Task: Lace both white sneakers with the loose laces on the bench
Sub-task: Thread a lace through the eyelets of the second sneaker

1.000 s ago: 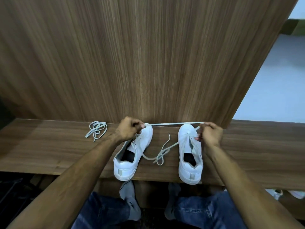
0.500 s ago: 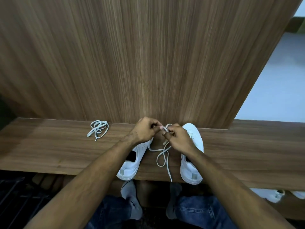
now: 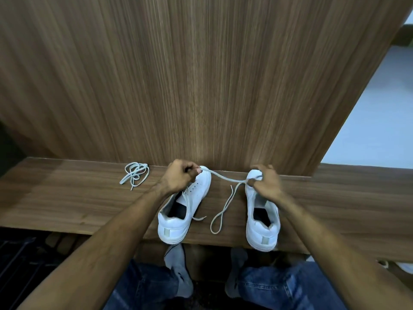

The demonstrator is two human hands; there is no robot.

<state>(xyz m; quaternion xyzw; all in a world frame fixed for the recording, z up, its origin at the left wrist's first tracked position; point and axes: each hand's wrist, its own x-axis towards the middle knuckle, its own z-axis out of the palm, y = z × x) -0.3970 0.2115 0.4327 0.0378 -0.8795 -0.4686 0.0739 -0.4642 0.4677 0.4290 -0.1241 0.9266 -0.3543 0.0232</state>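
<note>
Two white sneakers stand on the wooden bench point(image 3: 67, 204), heels toward me: the left sneaker point(image 3: 190, 206) and the right sneaker point(image 3: 261, 220). A white lace point(image 3: 223, 176) stretches between my hands above the toes, and its slack hangs in a loop down to the bench between the shoes. My left hand point(image 3: 178, 177) pinches one part of it over the left sneaker's toe. My right hand point(image 3: 266, 184) pinches it over the right sneaker's toe. A second lace point(image 3: 135, 175) lies bundled on the bench at the left.
A tall wooden panel point(image 3: 201, 86) rises right behind the bench. My knees in jeans point(image 3: 268, 289) and grey socks are below the bench's front edge. Another white shoe point(image 3: 402, 266) shows at the lower right.
My hands were together between the shoes half a second ago; they have now moved apart, pulling the lace out between them. The loop of slack has shifted to the right.
</note>
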